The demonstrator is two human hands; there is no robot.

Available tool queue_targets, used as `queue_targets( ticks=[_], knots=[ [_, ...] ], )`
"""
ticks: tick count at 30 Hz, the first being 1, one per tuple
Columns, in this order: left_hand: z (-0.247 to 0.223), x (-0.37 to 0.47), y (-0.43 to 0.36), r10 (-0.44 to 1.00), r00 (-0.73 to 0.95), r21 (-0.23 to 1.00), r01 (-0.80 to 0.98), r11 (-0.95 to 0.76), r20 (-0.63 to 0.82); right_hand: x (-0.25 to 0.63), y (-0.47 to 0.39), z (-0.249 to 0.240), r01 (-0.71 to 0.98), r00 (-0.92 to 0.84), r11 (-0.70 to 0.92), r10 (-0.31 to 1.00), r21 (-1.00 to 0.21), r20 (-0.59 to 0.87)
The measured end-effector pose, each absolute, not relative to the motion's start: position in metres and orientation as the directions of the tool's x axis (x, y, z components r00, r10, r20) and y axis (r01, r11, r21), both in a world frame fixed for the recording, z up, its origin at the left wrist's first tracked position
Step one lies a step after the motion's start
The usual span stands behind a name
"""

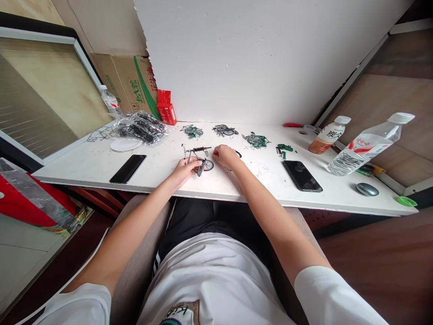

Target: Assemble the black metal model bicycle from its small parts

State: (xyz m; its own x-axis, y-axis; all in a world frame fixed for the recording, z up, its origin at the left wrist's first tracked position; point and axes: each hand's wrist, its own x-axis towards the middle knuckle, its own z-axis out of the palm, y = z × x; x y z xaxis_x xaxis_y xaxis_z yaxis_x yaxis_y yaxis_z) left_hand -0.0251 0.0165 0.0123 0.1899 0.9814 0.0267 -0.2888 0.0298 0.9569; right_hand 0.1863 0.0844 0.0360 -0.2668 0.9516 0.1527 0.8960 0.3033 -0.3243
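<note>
A small black model bicycle with a spoked wheel is held just above the white table by my left hand, its fingers closed on the frame. To the right of the bicycle is my right hand, fingertips pinched together near the wheel. Whatever those fingertips hold, if anything, is too small or hidden to make out. A dark curved part shows partly behind my right wrist. Further back lie piles of model parts: a green one, a black one and another green one.
Plastic-bagged black parts lie at the back left beside a red box. Phones lie left and right. Green pieces, a tea bottle, a water bottle and a mouse are on the right.
</note>
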Motion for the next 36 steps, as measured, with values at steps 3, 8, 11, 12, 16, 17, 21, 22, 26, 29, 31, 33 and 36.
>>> queue_targets(
  ticks=[3, 8, 11, 12, 16, 17, 21, 22, 26, 29, 31, 33, 36],
  knots=[
    [0.015, -0.024, 0.016, 0.988, 0.151, 0.952, -0.299, 0.06, -0.015, 0.187, 0.089, 0.031, 0.807, -0.276, 0.372, 0.924, -0.459, 0.264],
    [0.021, -0.02, 0.012, 0.989, 0.138, 0.962, -0.258, 0.089, -0.054, 0.187, 0.073, 0.02, 0.511, -0.195, 0.637, 0.74, -0.578, 0.644],
    [0.026, -0.021, 0.008, 0.979, 0.184, 0.97, -0.209, 0.125, -0.086, 0.192, 0.042, 0.017, 0.467, -0.213, 0.726, 0.646, -0.505, 0.733],
    [0.027, -0.021, 0.007, 0.972, 0.212, 0.973, -0.186, 0.139, -0.099, 0.193, 0.032, 0.016, 0.471, -0.243, 0.746, 0.623, -0.471, 0.744],
    [0.031, -0.023, 0.004, 0.944, 0.297, 0.976, -0.112, 0.187, -0.147, 0.197, 0.006, 0.017, 0.504, -0.348, 0.788, 0.559, -0.353, 0.752],
    [0.032, -0.023, 0.004, 0.941, 0.305, 0.976, -0.107, 0.189, -0.149, 0.197, 0.005, 0.017, 0.504, -0.373, 0.796, 0.55, -0.335, 0.747],
    [0.032, -0.023, 0.002, 0.936, 0.312, 0.973, -0.102, 0.205, -0.165, 0.195, 0.005, 0.019, 0.473, -0.439, 0.827, 0.52, -0.304, 0.733],
    [0.033, -0.022, 0.001, 0.933, 0.316, 0.972, -0.097, 0.215, -0.174, 0.194, 0.005, 0.019, 0.467, -0.449, 0.833, 0.513, -0.298, 0.732],
    [0.035, -0.02, -0.002, 0.914, 0.351, 0.968, -0.062, 0.242, -0.206, 0.193, 0.004, 0.018, 0.443, -0.509, 0.859, 0.476, -0.256, 0.717],
    [0.035, -0.019, -0.002, 0.92, 0.325, 0.966, -0.061, 0.25, -0.218, 0.193, 0.004, 0.015, 0.446, -0.54, 0.864, 0.469, -0.235, 0.699],
    [0.034, -0.018, -0.002, 0.925, 0.314, 0.966, -0.068, 0.247, -0.214, 0.192, 0.005, 0.014, 0.457, -0.54, 0.857, 0.481, -0.239, 0.69],
    [0.033, -0.018, -0.002, 0.926, 0.317, 0.968, -0.074, 0.238, -0.203, 0.192, 0.006, 0.013, 0.461, -0.538, 0.85, 0.495, -0.253, 0.682],
    [0.032, -0.018, -0.002, 0.926, 0.322, 0.97, -0.07, 0.231, -0.198, 0.191, 0.006, 0.013, 0.454, -0.526, 0.848, 0.503, -0.273, 0.686]
  ],
)
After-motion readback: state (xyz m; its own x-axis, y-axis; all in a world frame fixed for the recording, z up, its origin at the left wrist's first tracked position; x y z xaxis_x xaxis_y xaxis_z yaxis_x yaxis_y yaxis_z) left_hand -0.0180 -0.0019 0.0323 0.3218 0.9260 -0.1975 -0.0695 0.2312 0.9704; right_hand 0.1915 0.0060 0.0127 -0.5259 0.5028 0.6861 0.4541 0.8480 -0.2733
